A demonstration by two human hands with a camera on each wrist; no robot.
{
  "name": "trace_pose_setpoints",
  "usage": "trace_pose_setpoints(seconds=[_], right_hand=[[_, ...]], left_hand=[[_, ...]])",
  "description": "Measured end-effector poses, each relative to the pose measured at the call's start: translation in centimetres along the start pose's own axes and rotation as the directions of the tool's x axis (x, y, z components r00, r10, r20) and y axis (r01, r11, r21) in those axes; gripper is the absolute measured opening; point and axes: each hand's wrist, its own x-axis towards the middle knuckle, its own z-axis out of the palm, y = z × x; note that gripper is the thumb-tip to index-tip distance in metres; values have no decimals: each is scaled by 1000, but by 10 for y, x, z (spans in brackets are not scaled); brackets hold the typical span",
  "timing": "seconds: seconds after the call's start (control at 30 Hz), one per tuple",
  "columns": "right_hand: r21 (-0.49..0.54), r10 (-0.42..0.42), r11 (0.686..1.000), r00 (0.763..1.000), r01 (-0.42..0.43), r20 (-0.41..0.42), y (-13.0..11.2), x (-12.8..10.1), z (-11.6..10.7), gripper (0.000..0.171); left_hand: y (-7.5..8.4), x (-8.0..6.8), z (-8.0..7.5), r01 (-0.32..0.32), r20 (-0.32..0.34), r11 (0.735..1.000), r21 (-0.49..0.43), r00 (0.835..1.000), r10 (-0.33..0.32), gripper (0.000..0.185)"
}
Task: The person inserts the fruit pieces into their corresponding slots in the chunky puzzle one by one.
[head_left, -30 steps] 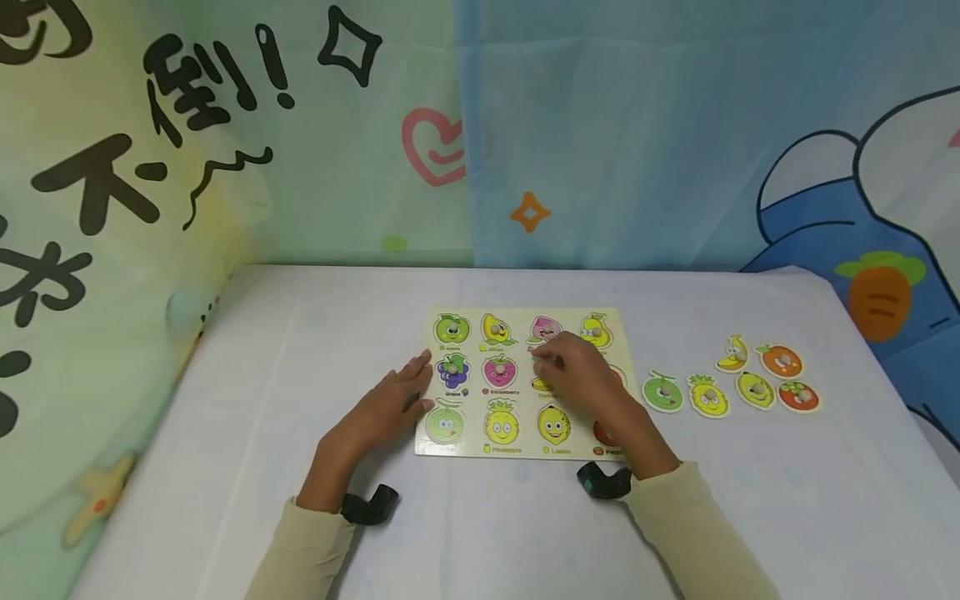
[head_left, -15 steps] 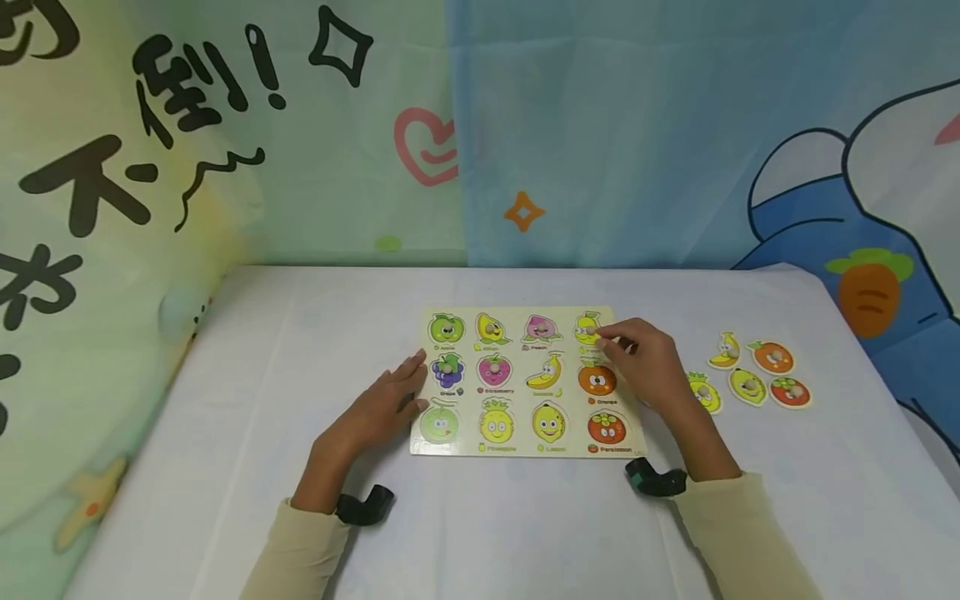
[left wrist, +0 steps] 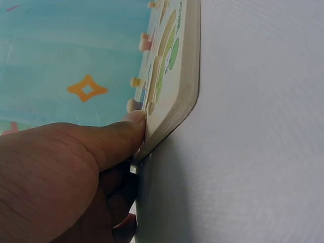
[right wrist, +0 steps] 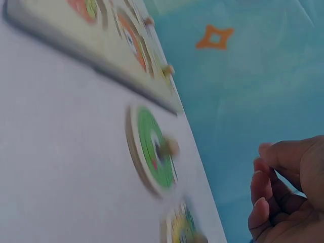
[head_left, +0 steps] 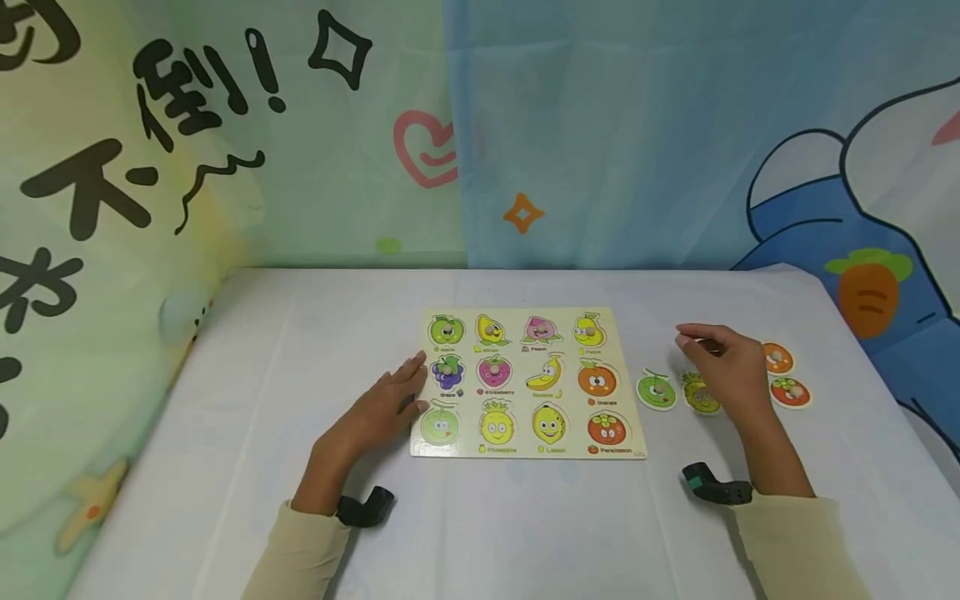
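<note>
I have the fruit puzzle board (head_left: 525,383) lying flat near the middle of the counter (head_left: 300,358), and my left hand (head_left: 382,408) rests at its left edge. The fingers (left wrist: 126,126) there are laid out straight, the tips pressing the board's rim, which I judge keeps it from sliding; they grasp nothing. My right hand (head_left: 731,367) hangs well off to the right of the board, above the loose fruit pieces. Its fingers (right wrist: 263,187) are curled, but I cannot tell from either view whether they pinch a piece or are empty. A green round piece (head_left: 656,391) lies just beside the board's right edge, a pineapple piece (head_left: 699,396) next to it partly under my hand, and two orange-red pieces (head_left: 783,375) lie beyond, kept apart from the board, likely as a set-aside pile.
</note>
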Motion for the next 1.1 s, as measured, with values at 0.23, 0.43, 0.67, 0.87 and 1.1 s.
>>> trace_pose_setpoints(seconds=[0.23, 0.43, 0.67, 0.87, 1.1], right_hand=[[-30, 188, 981, 981, -190, -38, 13, -1, -29, 41], [-37, 318, 947, 947, -320, -47, 36, 5, -37, 46], [-61, 352, 933, 934, -355, -54, 49, 8, -36, 44], [-124, 304, 945, 952, -304, -13, 54, 13, -31, 45], [-196, 222, 958, 975, -212, 32, 48, 15, -30, 46]], left_hand=[[1, -1, 1, 18, 9, 1000, 7, 1000, -18, 60], [-1, -1, 1, 28, 7, 999, 15, 1000, -28, 60], [-1, -1, 2, 25, 4, 1000, 8, 1000, -26, 60], [-1, 0, 3, 23, 6, 1000, 4, 1000, -23, 59], [0, 0, 3, 17, -1, 1000, 9, 1000, -17, 59]])
